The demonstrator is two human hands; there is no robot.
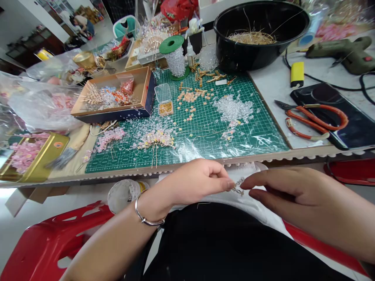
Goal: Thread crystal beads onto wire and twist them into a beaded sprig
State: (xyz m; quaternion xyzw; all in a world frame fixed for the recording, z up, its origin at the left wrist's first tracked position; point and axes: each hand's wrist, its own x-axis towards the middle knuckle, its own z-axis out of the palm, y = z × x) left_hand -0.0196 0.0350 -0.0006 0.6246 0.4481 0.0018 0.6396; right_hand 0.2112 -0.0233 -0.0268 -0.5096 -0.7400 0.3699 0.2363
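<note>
My left hand (196, 181), with a silver bangle (148, 213) on its wrist, pinches a small beaded wire piece (238, 186) at its fingertips. From the other side, my right hand (293, 187) reaches the same piece, its fingertips at or very near the wire. Whether those fingers grip it is hard to tell. Both hands are above my lap, over a white cloth (247, 168) and in front of the table edge. Most of the small piece is hidden by my fingers.
A green cutting mat (258, 136) holds scattered beads and a beaded hairpin ornament (156, 139). Beyond it are a beaded-wire spool (173, 60), a black tub of straw (258, 23), orange-handled pliers (310, 121) and a glue gun (340, 54). Red stools (49, 246) stand below. A person (83, 25) sits far back left.
</note>
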